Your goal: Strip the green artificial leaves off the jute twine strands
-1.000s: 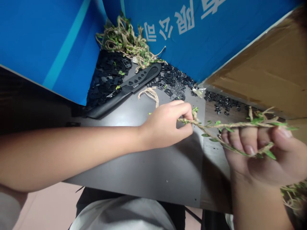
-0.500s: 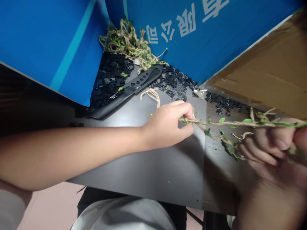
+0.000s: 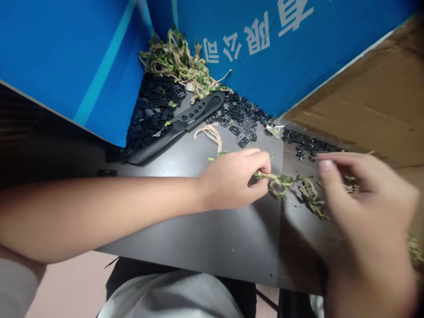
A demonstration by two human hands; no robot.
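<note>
Above the tabletop (image 3: 198,234), the right hand (image 3: 367,190) hung at centre right, too blurred to tell whether its grip held anything. At centre, the left hand (image 3: 236,179) pinched a leafy cord (image 3: 277,180). Handling that slack cord seemed the step; the next move likely called for a steady left pinch.

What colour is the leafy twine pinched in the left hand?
The leafy twine in the left hand is tan and green, shown best in the head view.
</note>
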